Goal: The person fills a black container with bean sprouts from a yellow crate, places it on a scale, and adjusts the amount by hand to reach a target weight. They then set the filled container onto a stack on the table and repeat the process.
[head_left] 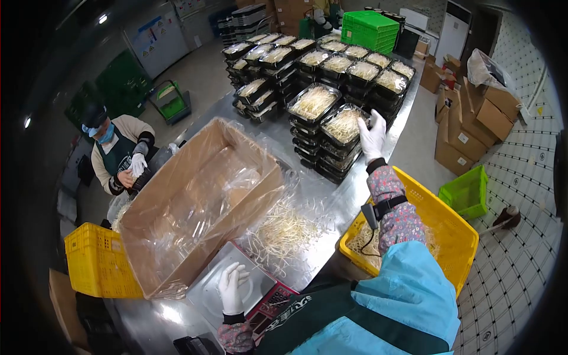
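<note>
My right hand (373, 137), in a white glove, is at the right edge of a black tray of bean sprouts (343, 125) on top of a stack. Its thumb and fingers are apart, and the thumb side seems to touch the tray's rim. Another filled tray (314, 102) tops the neighbouring stack. Over the metal plate of a scale (216, 290) is my left hand (232, 288), also gloved, fingers loosely apart and holding nothing. A loose pile of bean sprouts (281, 236) lies on the steel table beside the scale.
A large plastic-lined cardboard box (168, 183) stands left of the pile. On my right is a yellow crate (455, 236) with sprouts inside. Stacks of filled trays (337, 64) and a green crate (370, 31) occupy the far table. Across from me, a co-worker (121, 148) handles dark trays.
</note>
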Available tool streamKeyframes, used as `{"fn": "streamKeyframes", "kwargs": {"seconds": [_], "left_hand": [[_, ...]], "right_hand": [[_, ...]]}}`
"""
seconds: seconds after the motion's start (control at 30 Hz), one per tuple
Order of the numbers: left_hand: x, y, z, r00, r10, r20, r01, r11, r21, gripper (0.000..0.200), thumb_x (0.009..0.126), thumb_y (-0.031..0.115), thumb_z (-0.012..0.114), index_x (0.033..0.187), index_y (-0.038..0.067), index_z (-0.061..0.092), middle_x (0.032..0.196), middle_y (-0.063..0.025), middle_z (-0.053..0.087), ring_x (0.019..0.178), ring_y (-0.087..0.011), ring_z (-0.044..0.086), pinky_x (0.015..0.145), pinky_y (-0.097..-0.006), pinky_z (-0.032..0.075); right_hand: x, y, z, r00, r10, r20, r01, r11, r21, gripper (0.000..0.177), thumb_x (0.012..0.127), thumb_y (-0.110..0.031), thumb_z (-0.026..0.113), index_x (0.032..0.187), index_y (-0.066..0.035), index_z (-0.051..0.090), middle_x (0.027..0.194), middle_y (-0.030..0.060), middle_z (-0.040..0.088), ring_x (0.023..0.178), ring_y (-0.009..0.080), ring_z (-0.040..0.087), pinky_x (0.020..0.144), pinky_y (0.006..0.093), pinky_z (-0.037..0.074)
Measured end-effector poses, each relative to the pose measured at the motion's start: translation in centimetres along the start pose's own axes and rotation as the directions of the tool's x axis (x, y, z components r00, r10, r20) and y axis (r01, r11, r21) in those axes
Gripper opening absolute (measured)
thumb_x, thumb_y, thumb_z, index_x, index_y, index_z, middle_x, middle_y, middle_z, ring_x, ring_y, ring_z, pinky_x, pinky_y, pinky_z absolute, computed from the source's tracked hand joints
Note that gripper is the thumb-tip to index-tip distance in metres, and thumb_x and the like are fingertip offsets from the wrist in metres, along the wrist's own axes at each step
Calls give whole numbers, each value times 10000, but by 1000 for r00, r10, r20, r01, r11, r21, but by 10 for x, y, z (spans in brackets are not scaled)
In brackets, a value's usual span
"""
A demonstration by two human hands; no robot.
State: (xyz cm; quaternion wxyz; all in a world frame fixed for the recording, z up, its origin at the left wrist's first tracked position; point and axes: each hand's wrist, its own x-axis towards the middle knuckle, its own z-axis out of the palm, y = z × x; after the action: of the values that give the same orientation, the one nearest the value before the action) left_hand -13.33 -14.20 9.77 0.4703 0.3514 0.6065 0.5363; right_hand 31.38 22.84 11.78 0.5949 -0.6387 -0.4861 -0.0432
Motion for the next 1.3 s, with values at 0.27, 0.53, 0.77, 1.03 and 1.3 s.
{"fn": "streamKeyframes", "kwargs": {"seconds": [0.27, 0.53, 0.77, 1.03, 1.3], "left_hand": [[6, 9, 18, 1000, -15, 20, 14, 999, 47, 294, 1016, 148, 481, 1251, -10, 562, 1151, -139, 639, 952, -206, 658, 850, -323, 526], [-5, 1, 6, 999, 11, -49, -10, 1000, 9, 331, 1016, 143, 476, 1307, -4, 534, 1213, -131, 617, 984, -200, 651, 868, -320, 519], [-60, -36, -117, 726, 307, -616, -78, 926, 370, 490, 947, 74, 598, 1397, -36, 437, 1380, -161, 514, 1284, -259, 482, 1080, -371, 375], [-194, -117, -267, 381, 311, -871, 871, 196, 451, 672, 944, 450, 572, 1420, -5, 434, 1406, -236, 484, 1305, -437, 437, 1090, -538, 329], [-226, -184, -298, 505, 247, -827, 699, 446, 559, 370, 918, 301, 632, 1076, -29, 691, 983, -243, 700, 926, -376, 680, 859, -414, 515]], "right_hand": [[-1, 4, 25, 645, -184, 742, 592, 734, -333, 697, 940, -614, 437, 1468, -160, 412, 1507, 180, 392, 1409, 413, 315, 1117, 583, 272], [8, 10, 31, 615, -153, 773, 623, 695, -359, 710, 933, -649, 429, 1465, -179, 426, 1522, 163, 382, 1410, 402, 324, 1123, 572, 263], [-12, -43, 7, 745, -495, 448, 601, 789, -128, 717, 912, -524, 604, 1512, -222, 353, 1545, 167, 345, 1450, 368, 266, 1147, 555, 203], [-147, -145, -15, 756, -414, 508, 111, 845, 523, 615, 905, -153, 693, 1448, -51, 423, 1496, 161, 399, 1405, 280, 361, 1160, 373, 275], [-341, -238, -40, 77, -650, 756, -52, 755, 654, 667, 909, -275, 672, 1452, -9, 391, 1477, 226, 410, 1405, 345, 361, 1170, 403, 275]]}}
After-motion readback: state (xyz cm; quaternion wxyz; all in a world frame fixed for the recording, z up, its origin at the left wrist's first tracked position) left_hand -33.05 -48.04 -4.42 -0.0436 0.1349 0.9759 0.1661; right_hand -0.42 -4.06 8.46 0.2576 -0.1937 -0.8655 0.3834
